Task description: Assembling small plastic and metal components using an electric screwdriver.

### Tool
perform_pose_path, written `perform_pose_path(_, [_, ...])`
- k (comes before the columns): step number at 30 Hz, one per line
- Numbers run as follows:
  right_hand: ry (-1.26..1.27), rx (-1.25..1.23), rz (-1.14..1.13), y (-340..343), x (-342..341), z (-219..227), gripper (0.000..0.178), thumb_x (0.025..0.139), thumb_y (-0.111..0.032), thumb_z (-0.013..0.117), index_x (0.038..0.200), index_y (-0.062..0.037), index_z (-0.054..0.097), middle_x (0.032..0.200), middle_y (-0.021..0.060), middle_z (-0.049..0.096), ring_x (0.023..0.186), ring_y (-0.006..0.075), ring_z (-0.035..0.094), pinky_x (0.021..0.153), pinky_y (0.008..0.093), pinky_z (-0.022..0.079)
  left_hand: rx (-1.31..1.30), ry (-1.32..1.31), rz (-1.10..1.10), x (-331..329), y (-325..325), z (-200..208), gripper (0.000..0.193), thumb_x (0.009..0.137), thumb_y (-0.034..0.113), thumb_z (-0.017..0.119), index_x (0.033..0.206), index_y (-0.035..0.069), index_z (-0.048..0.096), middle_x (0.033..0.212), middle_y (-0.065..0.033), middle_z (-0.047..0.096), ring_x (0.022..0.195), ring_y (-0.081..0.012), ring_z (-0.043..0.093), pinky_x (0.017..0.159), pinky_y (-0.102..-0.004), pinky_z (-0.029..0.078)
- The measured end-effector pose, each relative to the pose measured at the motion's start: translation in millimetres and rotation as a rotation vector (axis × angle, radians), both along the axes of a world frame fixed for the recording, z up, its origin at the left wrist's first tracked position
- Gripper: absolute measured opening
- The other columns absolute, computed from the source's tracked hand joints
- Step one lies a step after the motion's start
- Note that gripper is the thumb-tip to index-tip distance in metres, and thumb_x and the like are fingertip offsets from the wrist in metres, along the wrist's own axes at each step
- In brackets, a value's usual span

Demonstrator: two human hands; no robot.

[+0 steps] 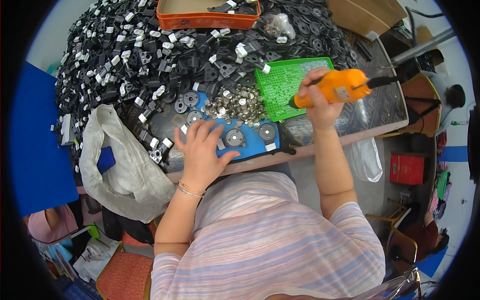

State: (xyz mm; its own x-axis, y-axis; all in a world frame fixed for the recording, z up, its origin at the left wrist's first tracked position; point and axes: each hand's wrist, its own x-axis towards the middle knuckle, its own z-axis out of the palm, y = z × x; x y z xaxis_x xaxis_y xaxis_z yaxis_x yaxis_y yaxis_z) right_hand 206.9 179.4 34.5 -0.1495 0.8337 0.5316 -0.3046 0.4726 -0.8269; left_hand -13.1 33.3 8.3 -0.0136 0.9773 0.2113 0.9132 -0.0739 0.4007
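My right hand (320, 102) is wrapped round an orange electric screwdriver (342, 86), held above the right end of a green perforated tray (280, 92). Fingers spread, my left hand (202, 150) hovers over or rests on the left part of a blue mat (257, 145); whether it touches the mat I cannot tell. Just right of its fingertips lies a round dark disc part (234, 137), with another disc part (267, 132) farther right. More discs (191, 98) sit beyond my left hand. Behind the mat is a heap of small silvery metal pieces (239, 105).
A large pile of black and white plastic parts (165, 55) covers the far and left table. An orange-red box (209, 21) stands at the back. A whitish sack (122, 170) hangs at the left edge. A cardboard box (367, 16) stands back right. Other people sit nearby.
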Motion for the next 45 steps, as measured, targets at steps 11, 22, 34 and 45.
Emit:
perform_pose_path(11, [0.037, 0.052, 0.367, -39, -61, 14, 0.032, 0.082, -0.018, 0.068, 0.099, -0.0003, 0.049, 0.088, 0.0133, 0.053, 0.066, 0.0167, 0.056, 0.059, 0.0266, 0.049, -0.015, -0.008, -0.055, 8, 15, -7, 0.042, 0.066, 0.033, 0.077, 0.1, 0.011, 0.068, 0.094, 0.0001, 0.063, 0.112, -0.0243, 0.048, 0.102, -0.0622, 0.011])
perform_pose_path(22, [-0.063, 0.03, 0.422, -42, -73, 15, 0.026, 0.079, -0.007, 0.066, 0.097, -0.0004, 0.049, 0.089, 0.0129, 0.053, 0.065, 0.0135, 0.055, 0.058, 0.0226, 0.048, -0.01, 0.0, -0.083, 7, 17, -11, 0.04, 0.065, 0.032, 0.077, 0.098, 0.01, 0.068, 0.088, -0.0014, 0.063, 0.11, -0.0236, 0.049, 0.104, -0.0598, 0.011])
perform_pose_path(34, [-0.123, 0.085, 0.448, -40, -78, 8, 0.028, 0.073, 0.0, 0.068, 0.094, -0.0033, 0.05, 0.086, 0.0105, 0.053, 0.072, 0.015, 0.055, 0.064, 0.0248, 0.047, 0.004, -0.042, -0.086, 6, 17, -13, 0.04, 0.064, 0.031, 0.077, 0.098, 0.01, 0.068, 0.087, -0.0012, 0.063, 0.105, -0.0221, 0.052, 0.104, -0.0592, 0.011])
perform_pose_path(45, [0.147, -0.062, 0.528, -24, -59, 39, 0.026, 0.068, -0.006, 0.07, 0.09, -0.0016, 0.057, 0.082, 0.0095, 0.06, 0.075, 0.0178, 0.055, 0.065, 0.0271, 0.045, -0.024, -0.021, -0.085, 8, 16, -9, 0.037, 0.066, 0.03, 0.076, 0.095, 0.01, 0.067, 0.087, -0.0011, 0.063, 0.103, -0.0215, 0.052, 0.104, -0.0592, 0.011])
